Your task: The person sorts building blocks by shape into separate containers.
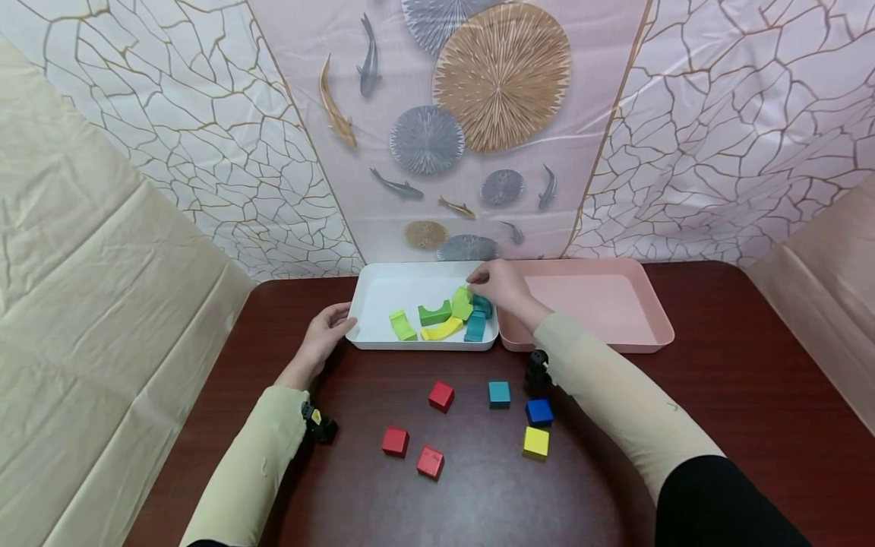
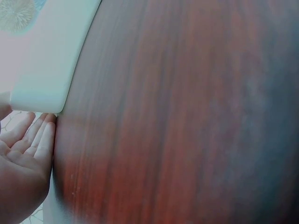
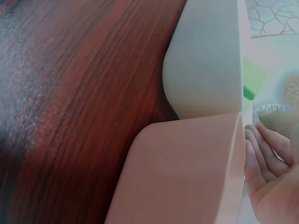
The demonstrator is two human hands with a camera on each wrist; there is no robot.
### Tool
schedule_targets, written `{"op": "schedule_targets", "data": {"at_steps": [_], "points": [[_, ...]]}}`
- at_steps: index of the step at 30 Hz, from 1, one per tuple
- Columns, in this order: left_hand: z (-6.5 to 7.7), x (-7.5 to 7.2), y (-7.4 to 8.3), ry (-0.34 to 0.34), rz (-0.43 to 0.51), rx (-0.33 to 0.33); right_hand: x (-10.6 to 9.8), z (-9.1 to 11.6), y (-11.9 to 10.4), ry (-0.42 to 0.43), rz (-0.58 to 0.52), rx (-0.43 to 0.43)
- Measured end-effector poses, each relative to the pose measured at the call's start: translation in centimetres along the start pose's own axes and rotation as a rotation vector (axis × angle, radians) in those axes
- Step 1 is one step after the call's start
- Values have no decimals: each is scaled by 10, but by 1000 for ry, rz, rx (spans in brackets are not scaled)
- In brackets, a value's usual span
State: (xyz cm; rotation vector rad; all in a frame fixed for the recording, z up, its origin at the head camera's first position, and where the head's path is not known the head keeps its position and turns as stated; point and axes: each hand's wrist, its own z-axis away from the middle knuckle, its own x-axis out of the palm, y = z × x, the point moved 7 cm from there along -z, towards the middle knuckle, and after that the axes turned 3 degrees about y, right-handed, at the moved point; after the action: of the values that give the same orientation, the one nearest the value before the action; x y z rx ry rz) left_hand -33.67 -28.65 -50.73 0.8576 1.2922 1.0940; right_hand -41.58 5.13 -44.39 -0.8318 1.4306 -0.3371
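Observation:
My left hand [image 1: 321,342] is at the left end of the white tray [image 1: 372,285], thumb at the rim and fingers against the outer wall, gripping it. In the left wrist view the left hand's fingers [image 2: 39,135] lie along that end wall. My right hand [image 1: 503,289] hovers over the white tray's right end, just above a light green block [image 1: 462,304]. Its fingers are loosely bent, and nothing shows between thumb and fingers in the right wrist view. Also in the tray are a green arch block [image 1: 434,314], a yellow curved block [image 1: 442,329], another light green block [image 1: 402,325] and teal blocks [image 1: 475,327].
A pink tray [image 1: 595,292] stands against the white tray's right side. On the dark table [image 1: 355,486] in front are red cubes [image 1: 395,441], a teal cube [image 1: 499,394], a blue cube [image 1: 539,412] and a yellow cube [image 1: 535,443]. A patterned cloth [image 1: 424,213] hangs behind the trays.

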Motion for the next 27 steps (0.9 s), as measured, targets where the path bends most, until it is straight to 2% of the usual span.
{"op": "schedule_targets", "data": {"at_steps": [6,13,27], "points": [[0,0,0,2,0,-6,-1,-1,3,-4,-54,11],[2,2,3,-4,-10,-1,-1,-3,10,-23,-165,76],[2,2,1,-7,-26,-2,-8,-1,10,-68,-224,93]]}}
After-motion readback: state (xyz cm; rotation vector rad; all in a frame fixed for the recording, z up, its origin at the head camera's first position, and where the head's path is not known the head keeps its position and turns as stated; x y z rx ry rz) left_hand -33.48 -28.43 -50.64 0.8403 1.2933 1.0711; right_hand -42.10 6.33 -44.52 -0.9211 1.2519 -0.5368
